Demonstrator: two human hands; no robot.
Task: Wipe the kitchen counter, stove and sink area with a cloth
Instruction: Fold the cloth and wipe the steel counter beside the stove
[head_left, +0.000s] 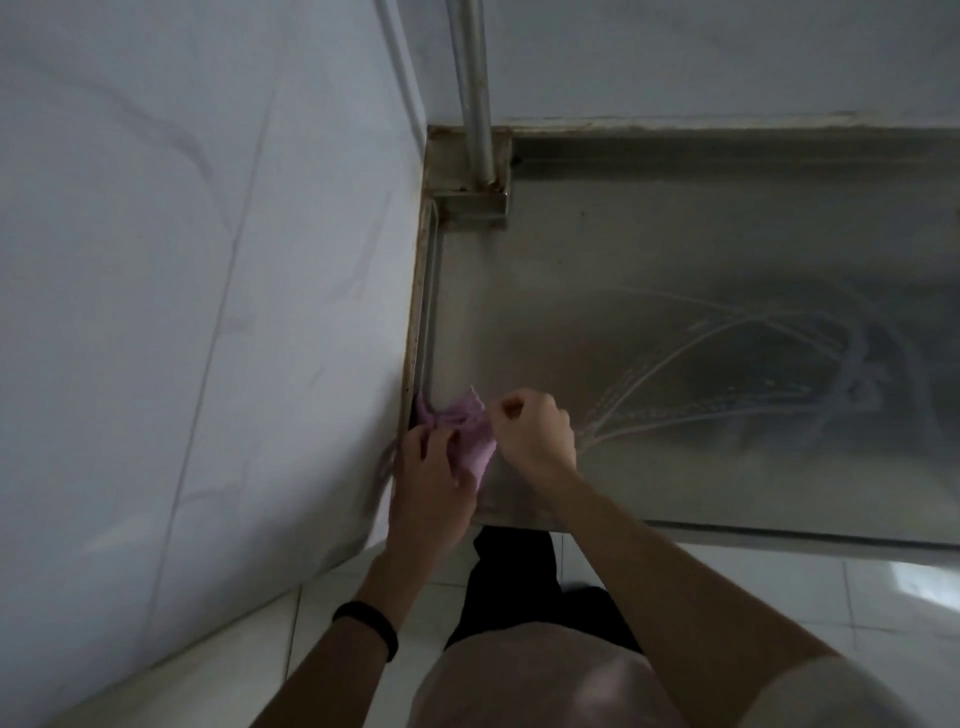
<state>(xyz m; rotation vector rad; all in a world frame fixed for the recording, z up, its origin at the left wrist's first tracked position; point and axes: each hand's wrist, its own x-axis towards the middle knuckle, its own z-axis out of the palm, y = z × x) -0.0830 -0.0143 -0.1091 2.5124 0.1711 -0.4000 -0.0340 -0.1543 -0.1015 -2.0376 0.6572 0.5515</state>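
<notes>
Nearest the camera: the person's pale shirt and dark trousers over a white tiled floor (727, 587), both forearms reaching forward, a black wristband (370, 626) on the left wrist. Left hand (431, 488) sits at the near-left corner of the steel desk (675, 249), its fingers (439, 441) curled narrow and pinching the near end of the pink cloth (470, 434). Right hand (535, 431) is just beside it, closed into a loose fist on the cloth's right edge — thumb tip shows on top, the other fingers are tucked under so I cannot tell exactly how they grip. Cloth is bunched between the two hands, lying on the desk surface, its far-left end pushed into the dark seam where the desk meets the white wall panel (208, 260). Step in hand, as I judge it: counter wiping, specifically working or regathering the cloth at the left edge seam. Next move likely calls for one hand to press the cloth flat and drag it along that seam toward the back corner, or refold first — needs firm downward pressure so the cloth doesn't snag in the gap. Further out, curved wet streaks (727, 374) mark the desk to the right. Far corner holds a stained bracket with a vertical pipe (475, 93) rising from it. No stove or sink in view.
</notes>
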